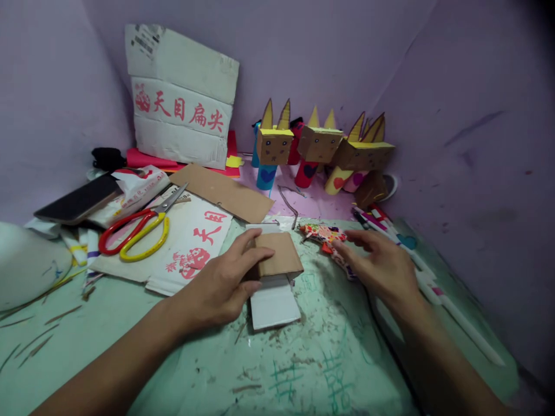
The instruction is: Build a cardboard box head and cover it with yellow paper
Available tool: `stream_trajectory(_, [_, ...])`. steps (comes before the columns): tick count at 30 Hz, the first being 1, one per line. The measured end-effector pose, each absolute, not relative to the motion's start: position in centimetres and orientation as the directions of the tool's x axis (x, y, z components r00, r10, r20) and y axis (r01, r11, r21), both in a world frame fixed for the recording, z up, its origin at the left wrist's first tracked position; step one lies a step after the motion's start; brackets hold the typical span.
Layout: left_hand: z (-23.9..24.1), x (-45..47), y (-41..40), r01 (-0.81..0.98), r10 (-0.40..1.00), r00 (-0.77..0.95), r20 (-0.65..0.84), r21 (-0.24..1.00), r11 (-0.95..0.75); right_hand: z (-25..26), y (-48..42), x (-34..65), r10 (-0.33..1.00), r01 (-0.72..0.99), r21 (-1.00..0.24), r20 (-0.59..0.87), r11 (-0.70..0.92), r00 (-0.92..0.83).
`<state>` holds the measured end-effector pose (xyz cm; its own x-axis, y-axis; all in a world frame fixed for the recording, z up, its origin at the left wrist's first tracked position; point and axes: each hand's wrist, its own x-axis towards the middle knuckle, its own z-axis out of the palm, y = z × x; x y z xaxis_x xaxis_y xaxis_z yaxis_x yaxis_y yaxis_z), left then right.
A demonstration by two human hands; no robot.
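Observation:
My left hand rests on a folded brown cardboard piece, fingers curled over its left edge and pressing it down. A white card strip lies under the brown piece on the green mat. My right hand reaches over a small red patterned glue gun, fingertips touching it, fingers bent loosely around its rear part.
Red and yellow scissors lie on a flattened white printed box at left, near a phone. A white carton leans on the wall. Several cardboard animal figures stand behind. Pens lie at right.

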<state>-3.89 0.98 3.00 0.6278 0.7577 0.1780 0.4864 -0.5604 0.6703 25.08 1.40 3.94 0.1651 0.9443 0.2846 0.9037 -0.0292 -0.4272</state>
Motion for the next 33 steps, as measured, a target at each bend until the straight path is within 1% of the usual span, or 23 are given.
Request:
stream_trajectory(1, [2.9,-3.9,1.0,0.489,0.768,0.616,0.173,0.681,-0.545,3.9,0.8,24.9,0.942,0.862,-0.486,0.335,0.145,0.03])
stream_trajectory(2, [2.9,-4.0,1.0,0.491,0.776,0.609,0.165,0.69,-0.532,3.8,0.1,24.6,0.922,0.778,-0.542,0.366,0.319,-0.122])
stream_trajectory(3, [3.0,-4.0,1.0,0.493,0.78,0.607,0.154,0.697,-0.521,3.5,-0.6,24.1,0.896,0.682,-0.589,0.359,0.434,-0.26])
stream_trajectory(4, [3.0,-4.1,1.0,0.493,0.782,0.607,0.145,0.702,-0.513,3.0,-1.2,23.6,0.87,0.614,-0.617,0.329,0.492,-0.366])
stream_trajectory(5, [3.1,-4.1,1.0,0.494,0.782,0.608,0.137,0.705,-0.508,2.5,-1.8,23.0,0.85,0.593,-0.616,0.294,0.518,-0.437])
stream_trajectory(6, [3.3,-4.1,1.0,0.498,0.783,0.608,0.13,0.706,-0.504,1.9,-2.2,22.4,0.839,0.597,-0.603,0.27,0.53,-0.473])
stream_trajectory(9, [3.6,-4.0,1.1,0.513,0.786,0.608,0.111,0.702,-0.495,0.3,-2.6,21.0,0.851,0.604,-0.617,0.236,0.505,-0.47])
stream_trajectory(12, [3.8,-4.0,1.2,0.527,0.79,0.607,0.089,0.699,-0.484,-0.3,-2.2,20.6,0.866,0.544,-0.692,0.257,0.475,-0.429])
stream_trajectory(15, [3.9,-4.3,1.2,0.53,0.787,0.612,0.079,0.698,-0.482,-0.4,-1.9,20.6,0.873,0.503,-0.73,0.273,0.462,-0.404])
stream_trajectory(20, [4.2,-5.2,1.5,0.504,0.758,0.651,0.05,0.718,-0.48,-0.1,-1.8,20.4,0.863,0.492,-0.718,0.33,0.492,-0.383])
stream_trajectory(24, [4.4,-5.5,1.8,0.487,0.744,0.668,0.025,0.741,-0.462,0.2,-1.4,20.2,0.831,0.464,-0.699,0.37,0.544,-0.415])
stream_trajectory(28, [4.1,-5.3,1.9,0.497,0.788,0.614,0.034,0.759,-0.42,0.2,-1.1,20.0,0.805,0.404,-0.713,0.397,0.573,-0.441])
stream_trajectory(33, [3.7,-5.1,2.2,0.547,0.841,0.538,0.052,0.738,-0.395,0.1,-1.1,19.7,0.815,0.381,-0.737,0.404,0.559,-0.415])
